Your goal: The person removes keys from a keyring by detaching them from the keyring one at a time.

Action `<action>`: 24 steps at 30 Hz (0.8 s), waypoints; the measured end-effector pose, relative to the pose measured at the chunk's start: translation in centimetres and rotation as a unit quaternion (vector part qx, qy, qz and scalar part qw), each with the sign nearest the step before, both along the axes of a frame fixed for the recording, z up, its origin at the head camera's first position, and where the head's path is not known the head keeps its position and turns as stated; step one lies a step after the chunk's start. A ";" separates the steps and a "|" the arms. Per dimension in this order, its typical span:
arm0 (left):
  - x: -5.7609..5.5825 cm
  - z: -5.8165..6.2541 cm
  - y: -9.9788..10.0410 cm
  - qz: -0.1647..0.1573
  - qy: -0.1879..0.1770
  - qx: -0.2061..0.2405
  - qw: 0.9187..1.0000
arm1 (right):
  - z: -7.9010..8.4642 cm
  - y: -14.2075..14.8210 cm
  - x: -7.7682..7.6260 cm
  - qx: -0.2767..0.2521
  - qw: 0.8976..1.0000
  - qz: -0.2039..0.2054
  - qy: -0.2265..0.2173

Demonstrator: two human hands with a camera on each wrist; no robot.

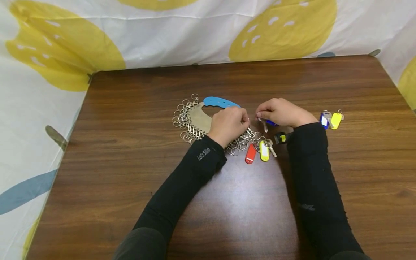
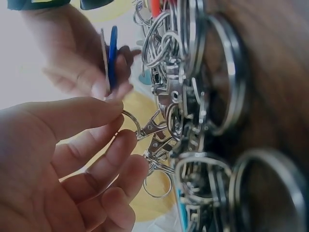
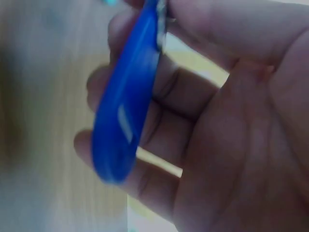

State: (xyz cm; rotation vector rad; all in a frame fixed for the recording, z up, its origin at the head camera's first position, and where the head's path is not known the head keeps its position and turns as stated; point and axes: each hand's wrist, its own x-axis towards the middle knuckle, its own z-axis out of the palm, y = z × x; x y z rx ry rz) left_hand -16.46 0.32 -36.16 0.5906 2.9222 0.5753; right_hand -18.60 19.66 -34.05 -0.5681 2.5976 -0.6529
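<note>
A grey metal key plate (image 1: pixel 199 117) with a blue handle (image 1: pixel 221 102) lies on the table, fringed with many clips and split rings. My left hand (image 1: pixel 229 122) is over its right side, thumb and forefinger pinching one split ring (image 2: pixel 139 126) that hangs from a clip. Just to the right, my right hand (image 1: pixel 286 112) pinches a key (image 1: pixel 265 126) with a blue key tag (image 3: pixel 123 111) at its top end. In the right wrist view the tag hangs across the curled fingers. A red key tag (image 1: pixel 250 153) and a yellow key tag (image 1: pixel 264 151) with keys lie at the plate's near right edge.
Farther right on the table (image 1: pixel 367 173) lie another blue key tag (image 1: pixel 324 121) and a yellow key tag (image 1: pixel 336 120) with keys. A small black piece with a yellow-green patch (image 1: pixel 282 138) shows beside the right wrist. A patterned white cloth (image 1: pixel 182 39) hangs behind the table.
</note>
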 end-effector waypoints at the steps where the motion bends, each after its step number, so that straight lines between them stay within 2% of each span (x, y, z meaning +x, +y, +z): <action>1: 0.0 0.0 0.1 0.000 0.000 0.001 1.000 | 0.1 0.9 0.1 0.003 1.000 -0.020 -0.004; 6: 0.0 -0.1 0.2 -0.005 -0.001 0.000 1.000 | 0.0 6.6 0.9 0.020 0.992 -0.119 -0.035; 11: 0.0 -0.1 0.1 -0.007 -0.004 0.000 1.000 | -0.6 10.7 2.0 0.012 0.980 -0.179 -0.081; 14: -0.1 -0.1 0.1 -0.007 -0.003 0.001 1.000 | -0.8 12.0 2.5 0.002 0.973 -0.210 -0.098; 24: -0.1 -0.1 0.0 -0.009 0.000 0.003 1.000 | -1.3 13.6 3.4 -0.004 0.960 -0.270 -0.073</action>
